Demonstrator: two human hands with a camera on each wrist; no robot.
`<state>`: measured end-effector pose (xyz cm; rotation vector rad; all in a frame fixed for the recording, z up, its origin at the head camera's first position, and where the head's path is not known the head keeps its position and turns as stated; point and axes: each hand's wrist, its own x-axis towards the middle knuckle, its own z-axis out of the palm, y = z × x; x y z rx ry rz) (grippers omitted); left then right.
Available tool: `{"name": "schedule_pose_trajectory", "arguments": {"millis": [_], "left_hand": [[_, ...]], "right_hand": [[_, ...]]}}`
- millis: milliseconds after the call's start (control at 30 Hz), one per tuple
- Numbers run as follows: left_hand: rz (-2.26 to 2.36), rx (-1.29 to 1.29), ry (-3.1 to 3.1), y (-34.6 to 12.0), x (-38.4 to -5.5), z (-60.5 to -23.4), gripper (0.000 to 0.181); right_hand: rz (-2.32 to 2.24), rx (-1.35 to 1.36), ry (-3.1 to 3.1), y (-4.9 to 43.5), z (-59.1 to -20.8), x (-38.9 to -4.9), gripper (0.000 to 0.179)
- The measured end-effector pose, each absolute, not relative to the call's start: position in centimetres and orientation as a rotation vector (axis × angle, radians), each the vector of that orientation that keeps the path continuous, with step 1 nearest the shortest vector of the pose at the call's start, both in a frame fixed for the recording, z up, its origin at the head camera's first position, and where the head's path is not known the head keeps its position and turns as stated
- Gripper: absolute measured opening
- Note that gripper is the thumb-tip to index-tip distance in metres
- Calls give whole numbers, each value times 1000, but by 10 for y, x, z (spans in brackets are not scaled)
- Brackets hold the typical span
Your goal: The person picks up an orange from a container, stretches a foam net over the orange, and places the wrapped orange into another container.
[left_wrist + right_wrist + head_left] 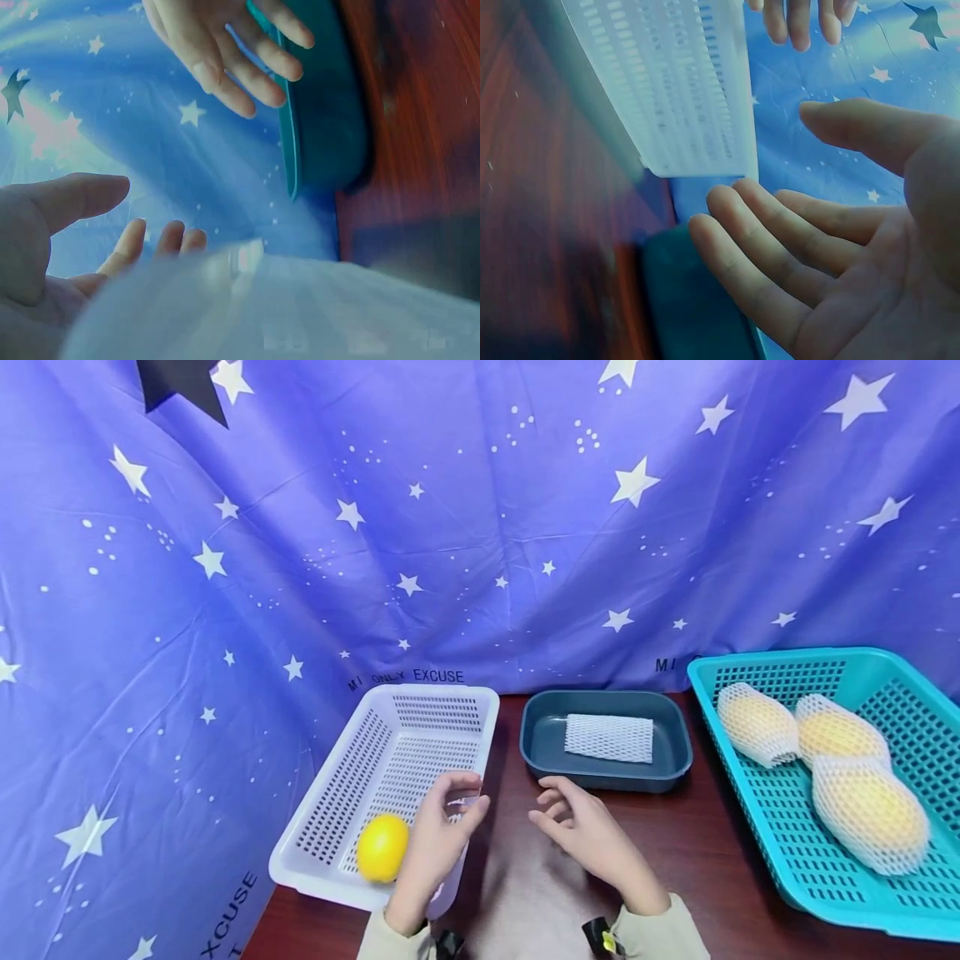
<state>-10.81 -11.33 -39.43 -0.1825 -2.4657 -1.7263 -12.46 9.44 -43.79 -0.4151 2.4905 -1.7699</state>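
Note:
My left hand hovers over the right side of a white basket, its fingers loosely bent and nothing held. A round yellow fruit lies in that basket's near end, just left of the hand. My right hand is in the air over the table, in front of a dark blue-grey tray; nothing is in its grasp. A flattened white foam net sleeve lies in the tray. In the right wrist view, the right hand has its fingers spread and apart from the thumb.
At the right stands a teal basket with three yellowish fruits in white foam nets, including one large fruit near the front. A blue star-patterned curtain hangs behind everything. The reddish-brown table shows between the baskets.

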Motion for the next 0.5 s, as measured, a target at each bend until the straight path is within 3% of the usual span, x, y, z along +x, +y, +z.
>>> {"name": "schedule_pose_trajectory", "arguments": {"millis": [500], "left_hand": [[-1453, -60, -2591, -153, -105, -394, 32]], "right_hand": [[-1921, -317, 2284, 55, -438, -121, 49]]}}
